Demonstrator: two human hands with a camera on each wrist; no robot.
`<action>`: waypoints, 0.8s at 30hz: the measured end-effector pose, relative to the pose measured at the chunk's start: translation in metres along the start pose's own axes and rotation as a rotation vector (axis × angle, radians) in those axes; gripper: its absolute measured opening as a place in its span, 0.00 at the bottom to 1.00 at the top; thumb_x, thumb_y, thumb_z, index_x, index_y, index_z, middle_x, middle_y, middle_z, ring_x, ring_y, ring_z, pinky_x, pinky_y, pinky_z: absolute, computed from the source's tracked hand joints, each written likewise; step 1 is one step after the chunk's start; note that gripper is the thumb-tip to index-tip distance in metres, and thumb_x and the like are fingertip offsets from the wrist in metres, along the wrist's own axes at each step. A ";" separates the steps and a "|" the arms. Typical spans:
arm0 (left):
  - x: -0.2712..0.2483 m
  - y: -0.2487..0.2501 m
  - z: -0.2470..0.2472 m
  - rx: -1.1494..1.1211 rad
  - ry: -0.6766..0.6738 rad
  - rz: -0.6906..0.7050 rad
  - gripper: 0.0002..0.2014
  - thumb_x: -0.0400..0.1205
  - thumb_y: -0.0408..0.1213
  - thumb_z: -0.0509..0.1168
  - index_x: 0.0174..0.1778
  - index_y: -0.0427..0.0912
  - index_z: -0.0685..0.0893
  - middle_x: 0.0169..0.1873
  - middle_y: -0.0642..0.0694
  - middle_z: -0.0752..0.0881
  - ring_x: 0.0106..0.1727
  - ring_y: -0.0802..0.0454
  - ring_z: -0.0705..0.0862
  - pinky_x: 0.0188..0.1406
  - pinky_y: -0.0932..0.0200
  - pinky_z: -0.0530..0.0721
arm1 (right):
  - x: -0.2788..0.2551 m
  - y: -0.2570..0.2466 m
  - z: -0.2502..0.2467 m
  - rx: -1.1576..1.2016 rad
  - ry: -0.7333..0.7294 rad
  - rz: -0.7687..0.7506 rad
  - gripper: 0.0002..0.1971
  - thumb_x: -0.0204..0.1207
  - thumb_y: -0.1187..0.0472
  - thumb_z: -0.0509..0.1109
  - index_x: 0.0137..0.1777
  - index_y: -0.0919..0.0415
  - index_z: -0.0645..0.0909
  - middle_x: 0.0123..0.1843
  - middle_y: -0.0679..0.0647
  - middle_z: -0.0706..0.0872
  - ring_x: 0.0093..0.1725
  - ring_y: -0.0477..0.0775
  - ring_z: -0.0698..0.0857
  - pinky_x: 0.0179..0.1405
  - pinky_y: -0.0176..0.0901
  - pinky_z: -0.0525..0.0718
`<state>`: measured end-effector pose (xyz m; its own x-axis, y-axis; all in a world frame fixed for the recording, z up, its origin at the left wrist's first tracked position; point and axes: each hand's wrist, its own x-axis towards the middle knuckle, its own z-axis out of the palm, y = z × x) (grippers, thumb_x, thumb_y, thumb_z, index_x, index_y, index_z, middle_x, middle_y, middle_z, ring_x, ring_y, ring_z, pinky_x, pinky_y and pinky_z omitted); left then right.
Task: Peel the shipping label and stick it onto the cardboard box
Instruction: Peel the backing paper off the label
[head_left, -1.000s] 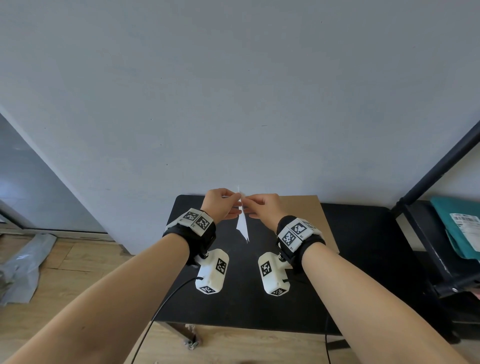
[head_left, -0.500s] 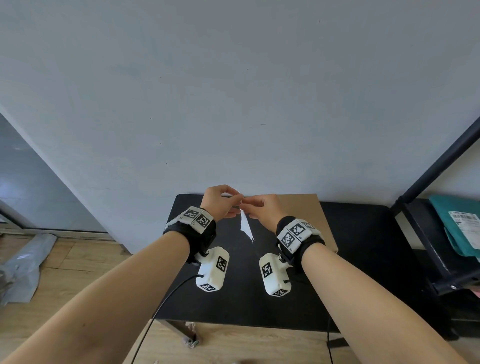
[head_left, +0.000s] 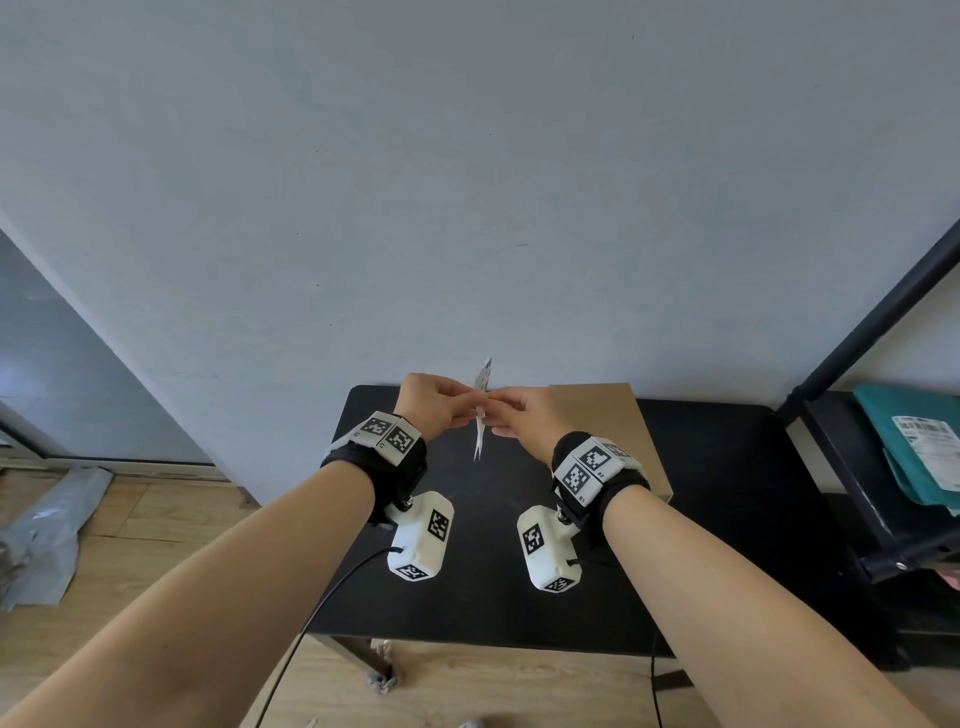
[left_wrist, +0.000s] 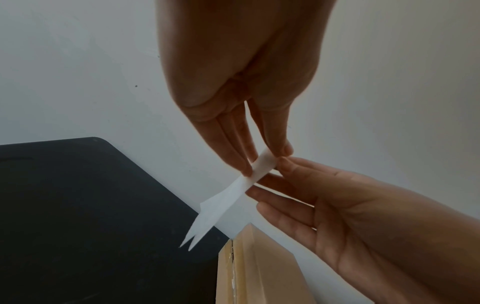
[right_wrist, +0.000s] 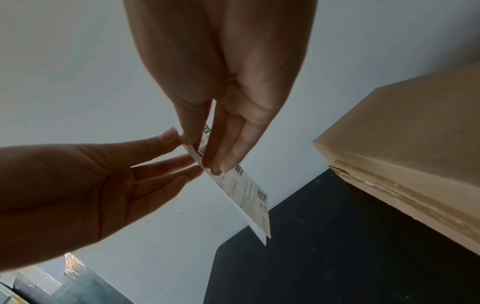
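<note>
A white shipping label (head_left: 481, 410) hangs edge-on in the air above the black table (head_left: 493, 597), printed side facing right (right_wrist: 244, 191). My left hand (head_left: 441, 402) and my right hand (head_left: 519, 415) both pinch its upper part from opposite sides. At the lower end the label and its backing (left_wrist: 207, 218) have split apart into two points. The cardboard box (head_left: 608, 415) stands on the table behind my right hand, against the wall; its taped seam (right_wrist: 376, 185) shows in the right wrist view.
A black shelf frame (head_left: 852, 467) stands at the right with a teal parcel (head_left: 914, 441) on it. Grey plastic wrapping (head_left: 47, 525) lies on the wooden floor at the left. The wall (head_left: 467, 182) rises right behind the table.
Both hands have lifted slightly and turned the label more upright; its top now sticks up above the fingers. The lower end shows the two layers apart.
</note>
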<state>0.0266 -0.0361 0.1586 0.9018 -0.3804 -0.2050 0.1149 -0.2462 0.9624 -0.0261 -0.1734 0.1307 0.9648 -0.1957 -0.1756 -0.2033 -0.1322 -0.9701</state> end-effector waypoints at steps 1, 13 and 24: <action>0.000 0.000 0.000 0.000 0.000 0.002 0.09 0.75 0.30 0.73 0.46 0.26 0.88 0.30 0.44 0.87 0.30 0.61 0.88 0.34 0.73 0.87 | 0.000 -0.001 0.000 0.014 0.000 0.007 0.13 0.80 0.62 0.66 0.61 0.67 0.83 0.60 0.68 0.87 0.61 0.63 0.87 0.47 0.33 0.85; 0.005 -0.004 -0.002 0.066 -0.050 -0.002 0.11 0.78 0.32 0.71 0.51 0.26 0.87 0.35 0.43 0.88 0.40 0.54 0.87 0.38 0.71 0.88 | 0.001 -0.002 -0.003 0.009 -0.019 -0.003 0.09 0.80 0.63 0.66 0.57 0.66 0.82 0.54 0.66 0.87 0.55 0.60 0.88 0.50 0.39 0.86; 0.007 -0.001 0.000 0.122 -0.101 0.002 0.05 0.80 0.33 0.68 0.45 0.34 0.86 0.36 0.46 0.87 0.39 0.58 0.87 0.41 0.67 0.86 | 0.003 -0.005 -0.004 -0.025 0.023 -0.030 0.08 0.79 0.64 0.68 0.53 0.68 0.83 0.48 0.61 0.87 0.48 0.56 0.87 0.48 0.40 0.87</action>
<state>0.0332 -0.0385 0.1560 0.8551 -0.4669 -0.2256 0.0559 -0.3495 0.9353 -0.0228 -0.1775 0.1360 0.9666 -0.2133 -0.1422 -0.1786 -0.1626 -0.9704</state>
